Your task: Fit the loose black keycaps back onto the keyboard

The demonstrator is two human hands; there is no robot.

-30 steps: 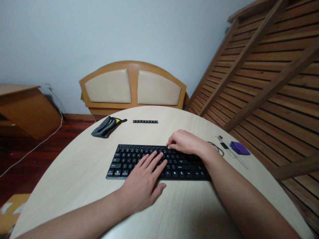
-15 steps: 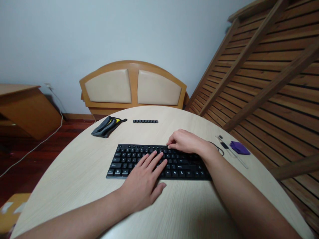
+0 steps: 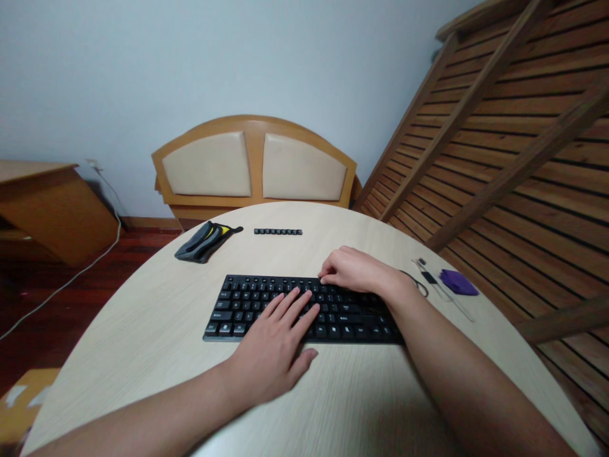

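A black keyboard (image 3: 231,306) lies on the round pale wooden table (image 3: 143,330). My left hand (image 3: 276,349) rests palm down across its middle, fingers stretched out over the keys and thumb spread off the near edge. Curled at the keyboard's far edge, right of the middle, is my right hand (image 3: 349,270); its thumb and fingertips press together at the top row. Whatever lies between those fingertips is hidden. Beyond the keyboard, several loose black keycaps (image 3: 278,231) stand in a straight row.
A folded grey, black and yellow pouch-like item (image 3: 202,244) lies at the far left. On the right are a purple cloth (image 3: 458,282), a thin wire tool with a black grip (image 3: 429,277) and a dark cable loop (image 3: 421,287). Wooden slats (image 3: 504,178) lean close by the table's right edge.
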